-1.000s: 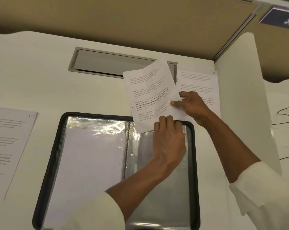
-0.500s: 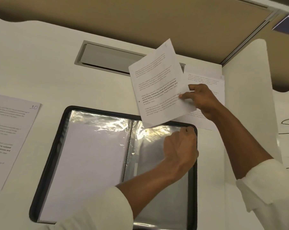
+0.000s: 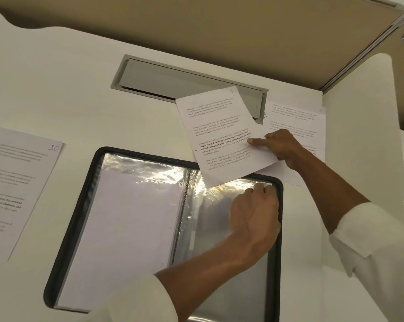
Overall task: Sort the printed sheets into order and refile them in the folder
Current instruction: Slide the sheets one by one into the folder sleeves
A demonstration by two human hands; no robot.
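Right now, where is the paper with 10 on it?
Head view: the sheet marked 10 lies at the far left of the desk, left of the open folder.

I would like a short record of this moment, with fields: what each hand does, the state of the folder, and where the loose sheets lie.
right hand: pinches a printed sheet, held over the folder's top edge
left hand: fingers curled on the top edge of the right-hand sleeve
folder: open flat on the desk; a white sheet fills its left side
loose sheets: sheet marked 10 left of the folder; another sheet under the right hand
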